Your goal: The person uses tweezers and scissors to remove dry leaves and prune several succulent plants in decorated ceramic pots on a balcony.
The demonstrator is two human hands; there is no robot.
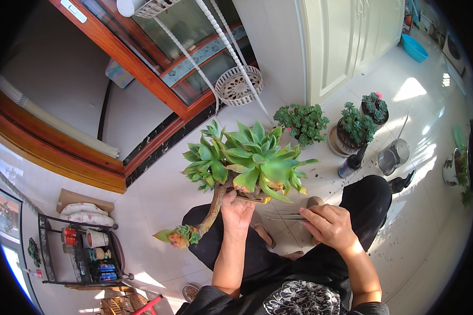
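Observation:
My left hand (237, 210) grips a large green succulent (256, 153) low down, at the edge of its pot, which is mostly hidden under the leaves. Some lower leaves are yellowed. From the plant a thick bare stem (215, 208) bends down to the left, with a small rosette (187, 235) at its end. Between the thumb and fingers of my right hand (327, 224) are metal tweezers (285, 215), their tips pointing left, below the plant and apart from it.
Potted succulents (354, 128) stand ahead on the tiled floor, beside a dark bottle (351, 165), a clear plastic container (394, 155) and scattered soil. A white plant stand (238, 88) is by the wooden door frame. A black metal rack (45, 252) holds cans and pots at left.

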